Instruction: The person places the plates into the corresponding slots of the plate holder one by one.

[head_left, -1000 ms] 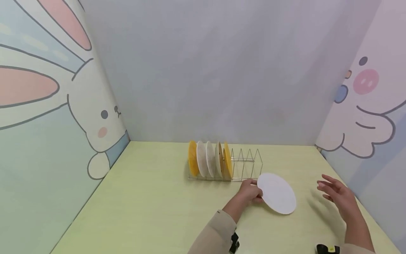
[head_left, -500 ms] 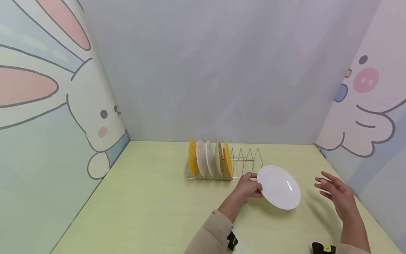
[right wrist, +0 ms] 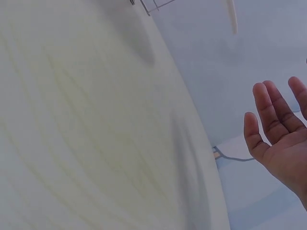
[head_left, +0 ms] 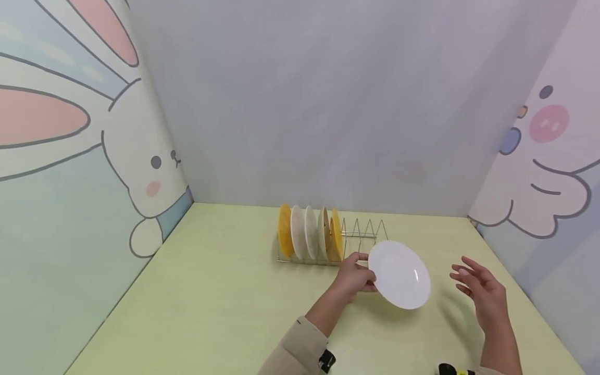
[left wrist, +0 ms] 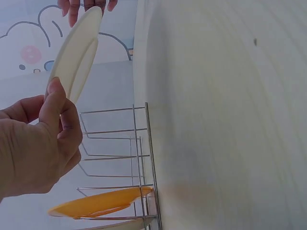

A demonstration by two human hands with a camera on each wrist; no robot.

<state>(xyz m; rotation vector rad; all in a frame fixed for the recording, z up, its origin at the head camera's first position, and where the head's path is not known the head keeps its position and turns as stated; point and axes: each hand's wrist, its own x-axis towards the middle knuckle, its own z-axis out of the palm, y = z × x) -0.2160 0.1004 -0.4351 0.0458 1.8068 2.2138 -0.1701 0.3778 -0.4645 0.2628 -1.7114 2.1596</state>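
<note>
A white plate (head_left: 399,275) is pinched at its left edge by my left hand (head_left: 352,277), held tilted above the table in front of the rack's right end. In the left wrist view the thumb and fingers of that hand (left wrist: 45,139) grip the rim of the plate (left wrist: 76,52). To the right of the plate, my right hand (head_left: 485,291) hovers apart from it with nothing in it. Its fingers look relaxed and spread in the right wrist view, palm showing (right wrist: 288,153). Behind the plate stands a wire dish rack (head_left: 360,235).
Several plates stand upright in the rack's left part: a yellow plate (head_left: 284,232) at the left end, pale ones, and another yellow plate (head_left: 336,234) at the right of the row. The yellow-green table (head_left: 211,291) meets grey and cartoon-printed walls on three sides.
My left hand has lifted the white plate a little off the table and tilted it so its glossy face shows. The right hand has shifted slightly left; the head view has turned slightly.
</note>
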